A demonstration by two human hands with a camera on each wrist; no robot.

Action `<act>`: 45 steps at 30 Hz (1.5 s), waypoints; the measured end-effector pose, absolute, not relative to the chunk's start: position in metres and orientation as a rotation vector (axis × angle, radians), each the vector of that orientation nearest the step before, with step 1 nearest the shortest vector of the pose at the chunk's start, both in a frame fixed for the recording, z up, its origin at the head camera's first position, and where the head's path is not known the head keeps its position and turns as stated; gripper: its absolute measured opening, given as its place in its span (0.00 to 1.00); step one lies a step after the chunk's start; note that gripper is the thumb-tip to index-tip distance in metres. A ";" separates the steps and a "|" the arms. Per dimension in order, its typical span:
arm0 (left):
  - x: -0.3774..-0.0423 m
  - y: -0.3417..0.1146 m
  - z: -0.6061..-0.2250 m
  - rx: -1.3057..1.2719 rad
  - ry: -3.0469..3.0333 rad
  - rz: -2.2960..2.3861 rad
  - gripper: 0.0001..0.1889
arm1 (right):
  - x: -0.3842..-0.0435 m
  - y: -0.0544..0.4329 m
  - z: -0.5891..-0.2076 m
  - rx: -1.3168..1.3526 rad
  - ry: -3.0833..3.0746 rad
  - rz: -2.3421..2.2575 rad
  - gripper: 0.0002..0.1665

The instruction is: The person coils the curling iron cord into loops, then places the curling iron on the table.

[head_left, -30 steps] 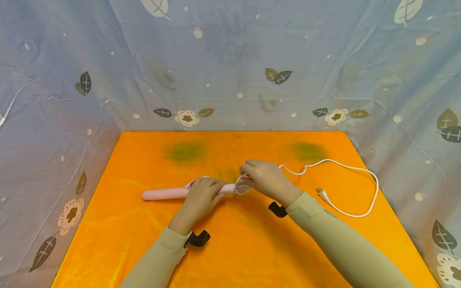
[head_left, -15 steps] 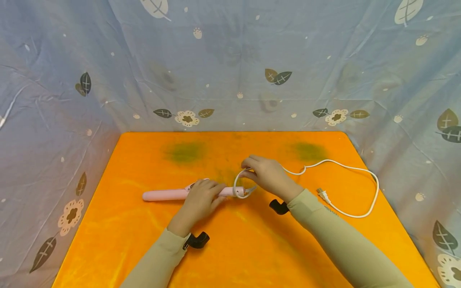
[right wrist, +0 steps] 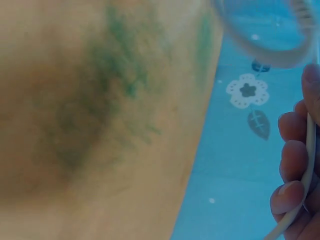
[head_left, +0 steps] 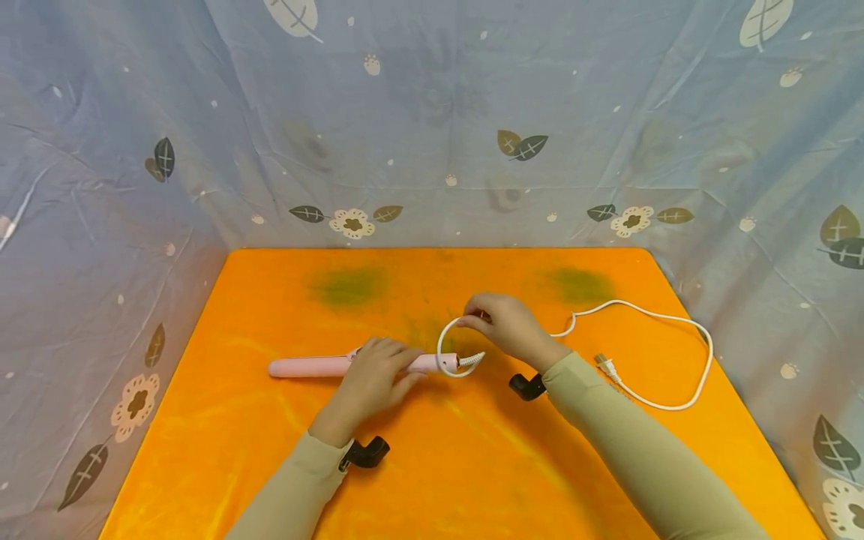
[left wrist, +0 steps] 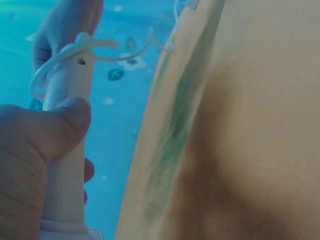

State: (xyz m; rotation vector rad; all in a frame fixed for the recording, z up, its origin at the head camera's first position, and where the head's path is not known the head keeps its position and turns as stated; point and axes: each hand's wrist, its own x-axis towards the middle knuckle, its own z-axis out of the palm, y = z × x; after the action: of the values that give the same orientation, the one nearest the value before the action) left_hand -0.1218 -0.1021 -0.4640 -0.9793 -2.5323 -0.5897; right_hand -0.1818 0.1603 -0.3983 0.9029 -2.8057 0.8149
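A pink curling iron [head_left: 307,367] lies across the orange table, its barrel pointing left. My left hand [head_left: 374,379] grips its handle [left wrist: 65,185], with the thumb along the near side in the left wrist view. White power cord [head_left: 439,341] makes a loop around the handle's right end, beside the ribbed cord sleeve [head_left: 472,360]. Up and to the right of that end, my right hand [head_left: 509,330] pinches the cord between thumb and fingers. In the right wrist view the cord [right wrist: 311,135] runs down across the curled fingers [right wrist: 294,155].
The rest of the cord curves over the right side of the table [head_left: 432,480] and ends in a two-pin plug [head_left: 605,364]. A grey-blue curtain [head_left: 432,112] with leaves and flowers hangs behind and on both sides. Black wrist mounts [head_left: 367,452] stick out from both sleeves.
My right hand has drawn up and slightly right with the cord, and the loop around the handle end has grown larger. The ribbed sleeve now shows more. My left hand stays on the handle.
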 end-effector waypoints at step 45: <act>-0.135 -0.100 -0.460 -0.722 -2.490 -0.634 0.20 | -0.111 0.139 -0.430 1.219 -2.515 0.370 0.09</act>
State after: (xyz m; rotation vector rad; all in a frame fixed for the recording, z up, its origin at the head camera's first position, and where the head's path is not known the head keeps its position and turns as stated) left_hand -0.1351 -0.0995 -0.4599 -0.7223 -2.4903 -0.6340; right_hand -0.1107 0.1392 -0.4299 1.2189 -2.5147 0.3698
